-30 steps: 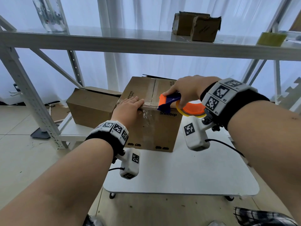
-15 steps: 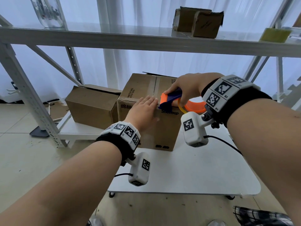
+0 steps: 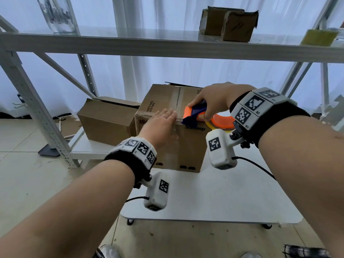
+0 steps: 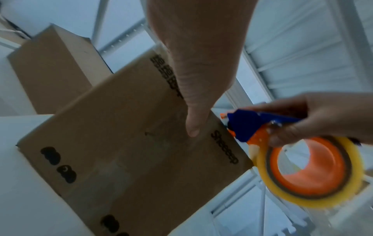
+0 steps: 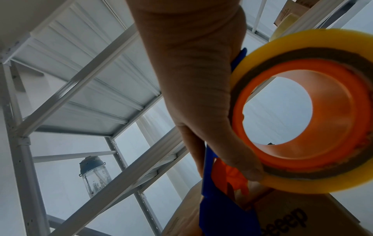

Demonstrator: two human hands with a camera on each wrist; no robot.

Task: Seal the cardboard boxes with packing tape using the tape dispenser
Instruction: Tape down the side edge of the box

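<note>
Large cardboard box sits on the white tabletop, far-left part of it, flaps down. Clear tape strip already runs along the top centre seam and over the near top edge onto the front face.

Right hand has its fingers wrapped round the tape dispenser, blue/orange body with a yellowish tape roll on an orange hub. Dispenser head sits right at the box's near top edge, just right of the seam, touching or nearly so; can't tell whether the blade is on the tape.

Left hand is flat, fingers straight and together, gripping nothing, palm laid on the front face just below that edge, thumb pointing down the cardboard. It lies just left of the dispenser, close beside it, not touching.

Key relation: seam's long axis runs near-to-far across the top; the tape tail folds down the front face, directly under the left palm. Left hand is nearer the tail, right hand nearer the cut point. Judgement: strip is laid, next step is likely cutting or tearing at the edge while the left hand smooths the tail.

Second, smaller box lies to the left on a low shelf, flap loose, looks unsealed. Two more boxes are on the upper shelf, far right.
</note>
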